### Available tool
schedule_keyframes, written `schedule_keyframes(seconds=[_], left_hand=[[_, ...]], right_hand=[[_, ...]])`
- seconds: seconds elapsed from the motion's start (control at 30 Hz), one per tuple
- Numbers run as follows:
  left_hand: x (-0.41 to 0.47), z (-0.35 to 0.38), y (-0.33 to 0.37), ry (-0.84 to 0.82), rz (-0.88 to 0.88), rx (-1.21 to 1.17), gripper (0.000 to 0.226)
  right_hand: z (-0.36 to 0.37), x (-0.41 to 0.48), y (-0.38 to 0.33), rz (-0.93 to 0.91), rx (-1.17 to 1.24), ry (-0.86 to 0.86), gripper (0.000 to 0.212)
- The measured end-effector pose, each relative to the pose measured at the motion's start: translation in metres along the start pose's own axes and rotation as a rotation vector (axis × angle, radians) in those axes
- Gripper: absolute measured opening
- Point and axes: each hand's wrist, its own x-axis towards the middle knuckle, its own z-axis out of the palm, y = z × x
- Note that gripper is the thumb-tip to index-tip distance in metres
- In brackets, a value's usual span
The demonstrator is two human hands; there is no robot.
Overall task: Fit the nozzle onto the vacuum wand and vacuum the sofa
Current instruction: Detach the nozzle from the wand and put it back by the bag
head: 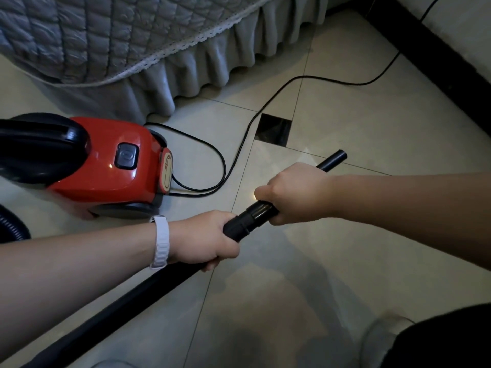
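A black vacuum wand runs from the lower left up to the middle of the view. My left hand grips it just behind its ribbed collar. My right hand grips a narrower black tube that meets the collar, and the tube's open end points up and right. The red canister vacuum stands on the floor at the left. The sofa, under a grey quilted cover with a frilled skirt, fills the top left.
A black power cord loops over the pale tiled floor from the vacuum toward the top right. A ribbed black hose shows at the left edge. A dark skirting lines the right wall. My feet are at the bottom.
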Motion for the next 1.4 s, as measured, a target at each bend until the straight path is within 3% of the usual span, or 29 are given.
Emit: schedule_keyframes(seconds=[0.2,0.4,0.7,1.0,1.27,1.4], left_hand=[[0.002,0.005,-0.004,0.076,0.001,0.126,0.019],[-0.006,-0.003,-0.014,0.016,-0.027,0.057,0.020],[0.008,-0.005,-0.032,0.155,0.004,0.145,0.020],[0.075,0.003,-0.040,0.307,-0.002,0.396,0.021],[0.105,-0.012,-0.057,0.328,-0.152,0.623,0.023],[0.107,-0.021,-0.066,0.249,-0.271,0.800,0.028]], right_hand=[[-0.002,0.002,-0.002,0.034,0.174,-0.155,0.020],[0.000,-0.003,0.018,0.079,-0.033,0.001,0.019],[0.024,-0.010,0.039,0.110,-0.030,-0.003,0.018],[0.041,-0.023,0.053,0.237,0.123,-0.029,0.017],[0.058,-0.029,0.059,0.255,0.210,-0.058,0.017],[0.064,-0.029,0.061,0.245,0.239,-0.069,0.018]])
